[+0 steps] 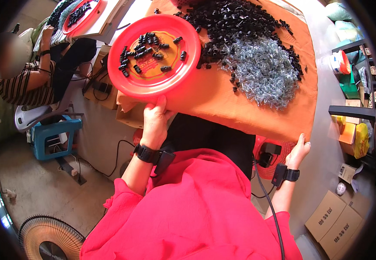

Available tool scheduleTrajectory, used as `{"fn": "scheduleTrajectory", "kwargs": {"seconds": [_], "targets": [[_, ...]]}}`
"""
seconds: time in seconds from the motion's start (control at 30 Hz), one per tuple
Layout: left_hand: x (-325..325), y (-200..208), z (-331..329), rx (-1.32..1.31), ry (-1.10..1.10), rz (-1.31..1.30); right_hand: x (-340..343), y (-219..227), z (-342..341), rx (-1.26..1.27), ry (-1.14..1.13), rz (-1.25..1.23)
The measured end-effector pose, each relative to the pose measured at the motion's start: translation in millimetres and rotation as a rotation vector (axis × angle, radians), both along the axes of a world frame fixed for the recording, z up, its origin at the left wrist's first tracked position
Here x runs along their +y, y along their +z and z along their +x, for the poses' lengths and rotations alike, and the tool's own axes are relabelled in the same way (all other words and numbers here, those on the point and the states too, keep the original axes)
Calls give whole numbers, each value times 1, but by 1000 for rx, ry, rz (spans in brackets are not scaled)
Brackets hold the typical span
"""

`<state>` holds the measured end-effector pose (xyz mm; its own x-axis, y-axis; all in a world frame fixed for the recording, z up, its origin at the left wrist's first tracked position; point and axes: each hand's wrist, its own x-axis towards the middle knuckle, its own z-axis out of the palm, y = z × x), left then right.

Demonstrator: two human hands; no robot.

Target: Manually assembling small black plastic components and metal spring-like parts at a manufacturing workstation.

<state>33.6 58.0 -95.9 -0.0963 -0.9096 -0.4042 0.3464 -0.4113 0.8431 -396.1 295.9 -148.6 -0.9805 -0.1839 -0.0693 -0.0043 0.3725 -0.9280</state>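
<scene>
My left hand (155, 125) is closed on the near edge of the cloth-covered table (192, 97). Its thumb lies on top, just below the rim of a round red tray (123, 84), and the other fingers are mostly hidden. Small black plastic fittings (142, 53) lie scattered in the tray. At the table's near right corner, my right hand (298, 152) grips the orange-covered edge. A large heap of black plastic parts (231, 24) covers the far side of the table. Against it rests a pile of small clear parts (268, 73).
A seated person (27, 82) works at another table on the left, near a blue stool (55, 136). A fan (51, 238) stands at lower left. Shelving (352, 112) and cardboard boxes (335, 223) line the right. Cables (266, 195) hang near my right arm.
</scene>
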Motion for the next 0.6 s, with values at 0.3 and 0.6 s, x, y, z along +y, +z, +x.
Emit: {"fn": "scheduleTrajectory", "kwargs": {"seconds": [0.3, 0.6], "targets": [[-5, -10, 3, 67, -29, -1, -1, -9, -7, 50, 19, -29], [-5, -12, 5, -38, -61, -75, 15, -26, -8, 270, 107, 151]]}}
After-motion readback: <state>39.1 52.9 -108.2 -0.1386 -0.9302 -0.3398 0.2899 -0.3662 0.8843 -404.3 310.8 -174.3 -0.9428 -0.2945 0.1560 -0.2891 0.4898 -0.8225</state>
